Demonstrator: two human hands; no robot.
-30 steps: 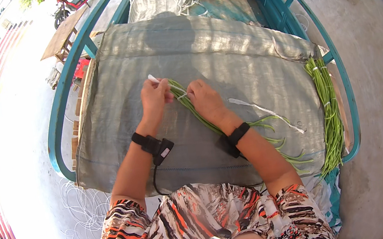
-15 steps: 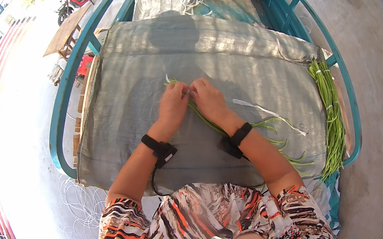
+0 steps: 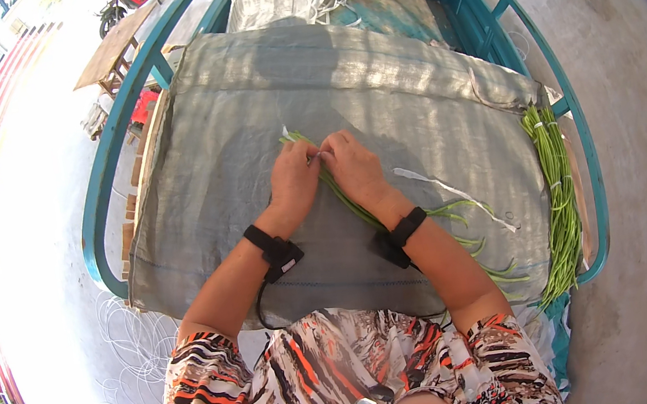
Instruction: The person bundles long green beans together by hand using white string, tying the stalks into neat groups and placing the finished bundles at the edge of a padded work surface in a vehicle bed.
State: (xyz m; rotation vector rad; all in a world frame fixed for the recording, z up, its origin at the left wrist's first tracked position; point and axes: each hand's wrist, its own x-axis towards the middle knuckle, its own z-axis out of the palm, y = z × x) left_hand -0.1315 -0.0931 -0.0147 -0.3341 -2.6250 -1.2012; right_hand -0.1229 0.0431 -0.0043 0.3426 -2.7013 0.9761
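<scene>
My left hand [image 3: 295, 174] and my right hand [image 3: 352, 166] meet at the middle of the grey woven sheet [image 3: 230, 124], fingertips pinched together over a thin bunch of green long beans [image 3: 343, 195]. Both are closed at the bunch near its upper end. Past my left fingers, the bean ends show beside a small white strip end [image 3: 286, 132]. What lies exactly between the fingertips is hidden. The beans run down under my right forearm, and their curved tails [image 3: 458, 214] come out on its far side. A loose white strip [image 3: 454, 192] lies to the right of my right hand.
Tied bundles of long beans [image 3: 554, 186] lie along the sheet's right edge. Teal metal rails [image 3: 106, 158] flank the cart bed on both sides. White baskets [image 3: 275, 4] stand at the back. Tangled white cord [image 3: 131, 336] lies on the ground at left, and a wooden table [image 3: 115, 45] stands beyond.
Both hands stay pinched at the bunch with almost no movement. My left wrist has shifted very slightly to the right.
</scene>
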